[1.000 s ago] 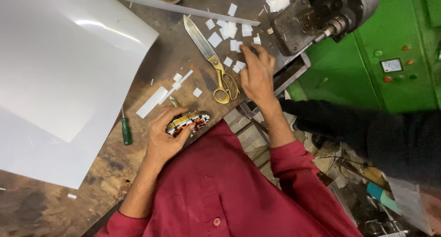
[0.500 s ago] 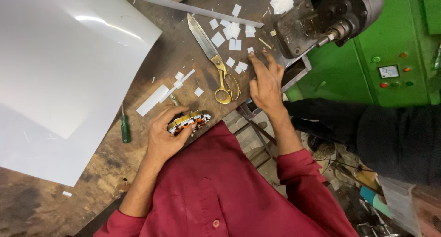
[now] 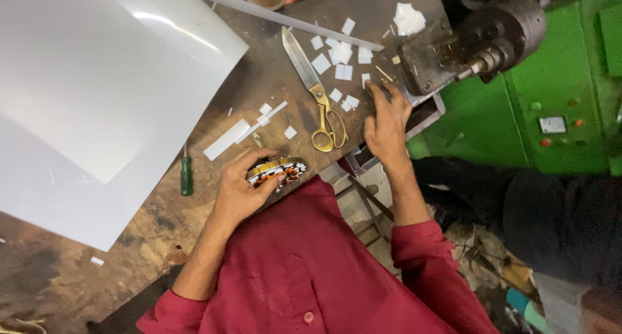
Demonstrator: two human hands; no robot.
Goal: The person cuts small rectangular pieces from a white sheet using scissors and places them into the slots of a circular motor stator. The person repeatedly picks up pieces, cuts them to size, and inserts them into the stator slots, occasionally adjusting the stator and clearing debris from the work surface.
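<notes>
Holding a small round motor part (image 3: pixel 277 172) with orange and white windings, the left hand (image 3: pixel 241 190) rests at the near edge of the wooden bench (image 3: pixel 162 224); its fingers (image 3: pixel 259 158) curl around the part from above and from the side, so the part sits between the fingertips and the thumb, just over the bench edge and close to the red shirt. The right hand (image 3: pixel 385 123) lies further along the bench, flat and spread, with nothing clenched in it; its fingertips touch the bench among small white paper squares (image 3: pixel 337 55), beside the base of a dark grey machine (image 3: pixel 466 42). Between the two hands lie scissors (image 3: pixel 314 91) with gold handles, the blades pointing away from the person; they are near the right hand but not touching it. A white strip (image 3: pixel 227 138) lies just beyond the left hand, and a green screwdriver (image 3: pixel 186 175) lies on the side of that hand, apart from it. A large white sheet (image 3: pixel 84 81) covers much of the bench. A green cabinet (image 3: pixel 518 114) stands beyond the bench.
</notes>
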